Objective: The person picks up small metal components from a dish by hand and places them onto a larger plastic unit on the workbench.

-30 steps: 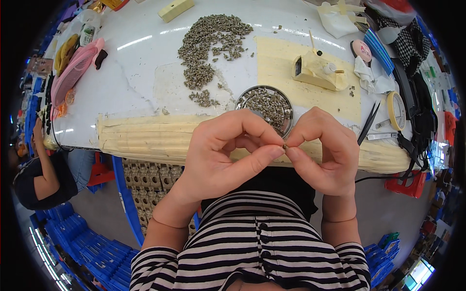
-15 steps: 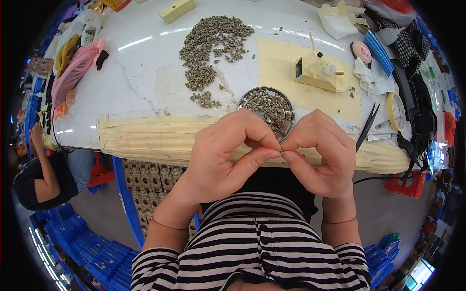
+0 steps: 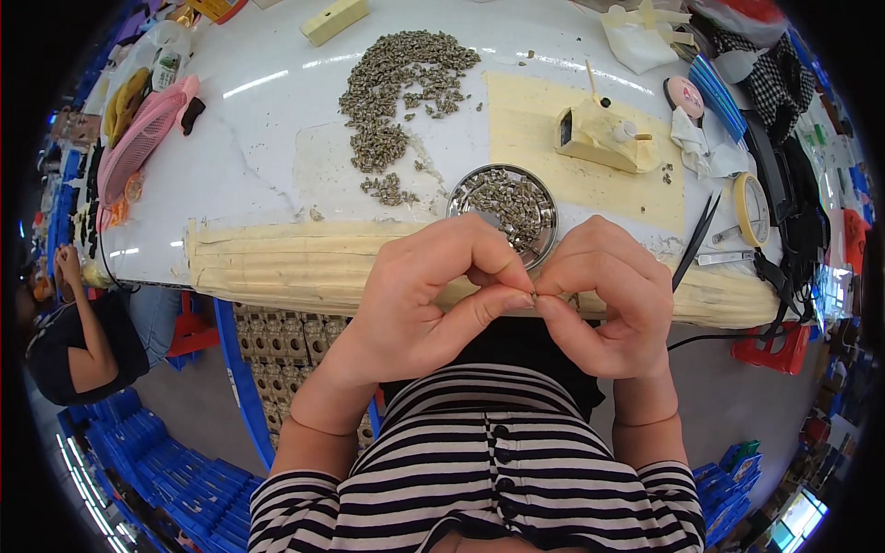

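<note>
The big white table (image 3: pixel 277 120) fills most of the view, and its near edge is wrapped in layers of cream tape (image 3: pixel 277 263). A pale yellow mat (image 3: pixel 525 111) is stuck down on the right half, with a small cream-coloured jig (image 3: pixel 599 140) sitting on it. Left of the mat there's a big loose pile of small grey parts (image 3: pixel 396 83) spread straight on the tabletop. Closer in, right at the taped edge, sits a round metal dish (image 3: pixel 505 205) with more of the same grey parts in it.

Both hands are up in front of the striped shirt (image 3: pixel 489 479), just below the dish. The left hand (image 3: pixel 415 304) has thumb and forefinger pinched shut, and the right hand (image 3: pixel 608 304) is doing the same, the fingertips of both hands meeting in the middle. Between them is a tiny piece (image 3: pixel 531 295), pinched from both sides, and it's too small to say what it looks like. The other fingers on both hands are curled in.

Off to the right there's a roll of yellowish tape (image 3: pixel 751 207) and a pair of black tweezers (image 3: pixel 696 240) lying just beside it. On the far left edge lies a pink mesh thing (image 3: pixel 138 138), and another person (image 3: pixel 83 341) sits below that side of the table
</note>
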A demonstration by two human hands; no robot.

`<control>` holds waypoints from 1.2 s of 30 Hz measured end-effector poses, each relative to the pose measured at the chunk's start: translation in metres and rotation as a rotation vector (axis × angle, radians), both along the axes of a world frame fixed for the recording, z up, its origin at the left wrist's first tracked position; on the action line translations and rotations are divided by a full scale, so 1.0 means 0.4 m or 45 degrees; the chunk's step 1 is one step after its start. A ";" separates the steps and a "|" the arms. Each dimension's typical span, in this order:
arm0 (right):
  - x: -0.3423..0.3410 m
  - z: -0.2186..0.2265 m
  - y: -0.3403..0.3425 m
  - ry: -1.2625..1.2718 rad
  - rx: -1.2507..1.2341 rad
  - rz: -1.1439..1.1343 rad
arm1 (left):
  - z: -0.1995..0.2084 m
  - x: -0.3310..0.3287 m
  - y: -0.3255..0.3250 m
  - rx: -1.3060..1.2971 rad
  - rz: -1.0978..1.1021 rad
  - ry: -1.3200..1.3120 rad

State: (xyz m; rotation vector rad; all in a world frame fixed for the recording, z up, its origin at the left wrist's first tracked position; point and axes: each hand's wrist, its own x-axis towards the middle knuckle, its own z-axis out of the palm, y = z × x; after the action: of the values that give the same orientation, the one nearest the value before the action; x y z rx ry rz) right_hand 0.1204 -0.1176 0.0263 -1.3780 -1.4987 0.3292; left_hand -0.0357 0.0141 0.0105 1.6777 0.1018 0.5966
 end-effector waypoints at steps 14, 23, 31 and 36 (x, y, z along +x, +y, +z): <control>-0.001 -0.004 0.011 -0.291 0.107 -0.174 | 0.016 0.001 -0.035 0.411 0.372 0.016; -0.007 -0.015 0.016 -0.401 0.229 -0.260 | 0.015 0.009 -0.035 0.461 0.411 -0.026; -0.010 -0.010 0.014 -0.320 0.173 -0.236 | 0.008 0.002 -0.037 0.128 0.308 0.129; -0.016 -0.011 0.010 -0.191 0.138 -0.245 | 0.005 0.002 -0.049 -0.198 0.256 0.142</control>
State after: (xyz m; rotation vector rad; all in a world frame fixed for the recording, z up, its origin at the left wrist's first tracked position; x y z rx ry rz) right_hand 0.1140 -0.1134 0.0220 -1.4716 -1.4675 0.0239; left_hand -0.0349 -0.0054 0.0124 1.5592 0.3920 0.6285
